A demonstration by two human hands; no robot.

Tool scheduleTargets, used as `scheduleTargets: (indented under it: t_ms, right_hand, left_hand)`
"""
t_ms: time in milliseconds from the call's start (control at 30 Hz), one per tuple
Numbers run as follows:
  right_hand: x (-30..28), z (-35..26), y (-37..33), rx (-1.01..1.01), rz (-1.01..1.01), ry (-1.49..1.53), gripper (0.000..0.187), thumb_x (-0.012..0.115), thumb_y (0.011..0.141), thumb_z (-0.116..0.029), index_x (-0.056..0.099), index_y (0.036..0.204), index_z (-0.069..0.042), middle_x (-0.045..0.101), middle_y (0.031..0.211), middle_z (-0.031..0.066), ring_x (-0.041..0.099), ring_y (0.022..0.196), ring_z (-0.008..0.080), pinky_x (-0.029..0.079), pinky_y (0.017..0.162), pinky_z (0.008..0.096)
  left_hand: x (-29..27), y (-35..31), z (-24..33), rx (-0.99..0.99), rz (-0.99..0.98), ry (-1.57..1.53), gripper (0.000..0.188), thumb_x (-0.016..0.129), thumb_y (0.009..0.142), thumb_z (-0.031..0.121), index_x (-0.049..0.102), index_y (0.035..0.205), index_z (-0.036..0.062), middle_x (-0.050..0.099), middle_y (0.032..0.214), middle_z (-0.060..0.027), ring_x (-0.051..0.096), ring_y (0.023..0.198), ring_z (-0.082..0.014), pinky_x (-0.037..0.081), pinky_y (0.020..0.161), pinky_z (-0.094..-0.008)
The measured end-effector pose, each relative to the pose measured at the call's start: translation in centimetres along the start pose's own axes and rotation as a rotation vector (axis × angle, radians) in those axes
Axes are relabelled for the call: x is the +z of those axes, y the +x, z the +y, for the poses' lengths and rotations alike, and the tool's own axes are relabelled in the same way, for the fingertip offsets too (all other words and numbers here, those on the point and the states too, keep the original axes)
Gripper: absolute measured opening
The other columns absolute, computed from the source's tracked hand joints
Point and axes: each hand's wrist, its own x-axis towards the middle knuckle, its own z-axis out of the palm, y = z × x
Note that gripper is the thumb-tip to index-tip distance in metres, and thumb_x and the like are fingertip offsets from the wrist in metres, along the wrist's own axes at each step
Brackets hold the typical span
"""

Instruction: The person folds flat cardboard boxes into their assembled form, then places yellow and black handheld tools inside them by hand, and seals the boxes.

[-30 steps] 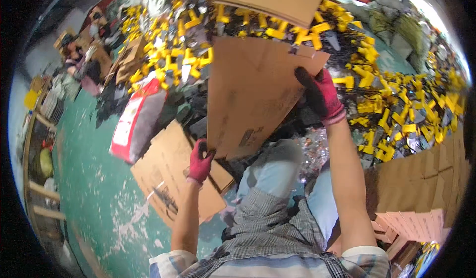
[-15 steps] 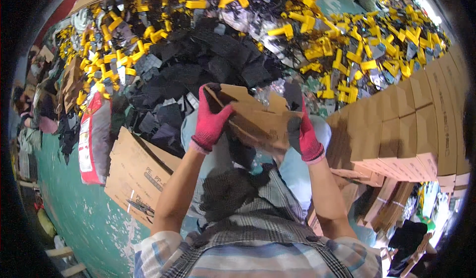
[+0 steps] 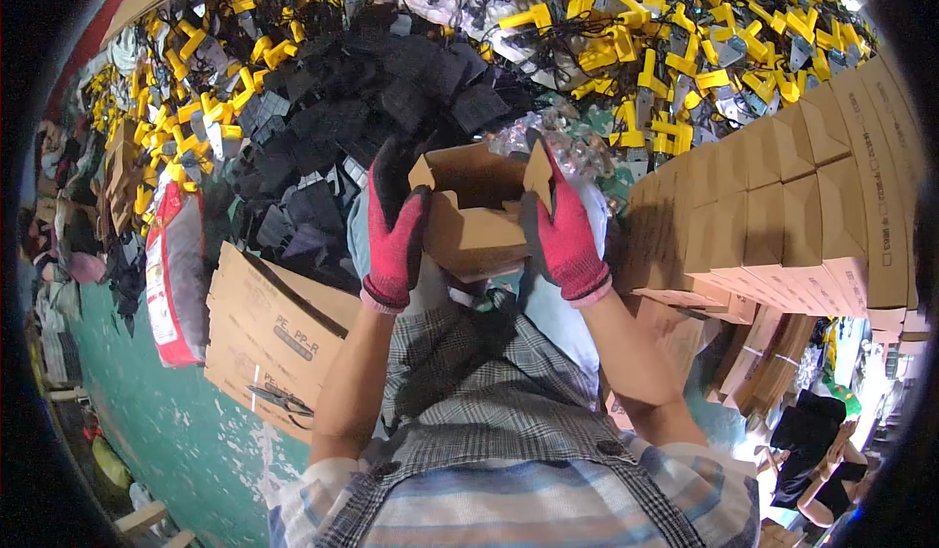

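A small brown cardboard box [image 3: 476,218] sits between both my hands over my lap, its top flaps standing open. My left hand [image 3: 395,235], in a red and black glove, presses against the box's left side. My right hand [image 3: 559,227], gloved the same way, grips the right side with fingers up by a flap. Beyond the box lies a big heap of black parts [image 3: 381,98] and yellow parts [image 3: 675,49] with cords.
Stacked folded cardboard boxes [image 3: 792,196] stand in rows at my right. Flat cardboard sheets [image 3: 269,328] lie on the green floor at my left, beside a red and white sack [image 3: 176,274]. Another person [image 3: 817,460] crouches at the lower right.
A large flat cardboard sheet held up a second ago is gone from my hands. They have come together lower down, and the box between them has taken shape with open flaps.
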Motion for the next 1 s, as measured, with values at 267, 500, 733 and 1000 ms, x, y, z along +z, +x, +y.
scheduleTargets:
  t_ms: [267, 500, 733, 1000]
  right_hand:
    - [-0.5, 0.5, 0.0, 0.043, -0.086, 0.391, 0.073, 0.069, 0.066, -0.017, 0.03, 0.125, 0.0, 0.052, 0.107, 0.0161, 0.052, 0.096, 0.0265, 0.04, 0.083, 0.0305]
    - [0.0, 1.7, -0.5, 0.173, 0.073, 0.16, 0.047, 0.061, 0.073, -0.01, 0.042, 0.115, -0.001, 0.057, 0.091, 0.0063, 0.051, 0.082, 0.0107, 0.042, 0.071, 0.0257]
    - [-0.8, -0.3, -1.0, 0.272, -0.093, 0.301, 0.044, 0.052, 0.08, -0.011, 0.038, 0.12, -0.001, 0.053, 0.103, 0.0105, 0.05, 0.092, 0.0155, 0.039, 0.079, 0.0268]
    - [-0.9, 0.8, -1.2, 0.211, -0.253, 0.562, 0.054, 0.047, 0.079, -0.01, 0.026, 0.128, -0.003, 0.035, 0.127, 0.0134, 0.029, 0.12, 0.0213, 0.022, 0.098, 0.0303]
  left_hand:
    - [-1.5, -1.1, -1.1, 0.081, -0.116, -0.031, 0.05, 0.058, 0.069, 0.007, 0.036, 0.114, 0.0019, 0.042, 0.114, -0.0113, 0.04, 0.107, -0.0199, 0.027, 0.094, -0.0293]
    - [-1.2, -0.2, 0.9, -0.105, -0.276, 0.175, 0.066, 0.067, 0.057, 0.001, 0.036, 0.115, 0.0043, 0.041, 0.112, -0.0062, 0.039, 0.106, -0.0169, 0.031, 0.092, -0.0309]
    - [-2.2, -1.2, -1.0, -0.015, -0.08, 0.196, 0.06, 0.065, 0.058, 0.005, 0.038, 0.112, 0.0009, 0.042, 0.106, -0.0093, 0.04, 0.103, -0.0189, 0.032, 0.09, -0.0305]
    - [0.4, -1.4, -0.2, -0.051, -0.079, 0.086, 0.054, 0.047, 0.073, 0.001, 0.03, 0.124, -0.0029, 0.04, 0.122, -0.0145, 0.038, 0.113, -0.0228, 0.025, 0.096, -0.0318]
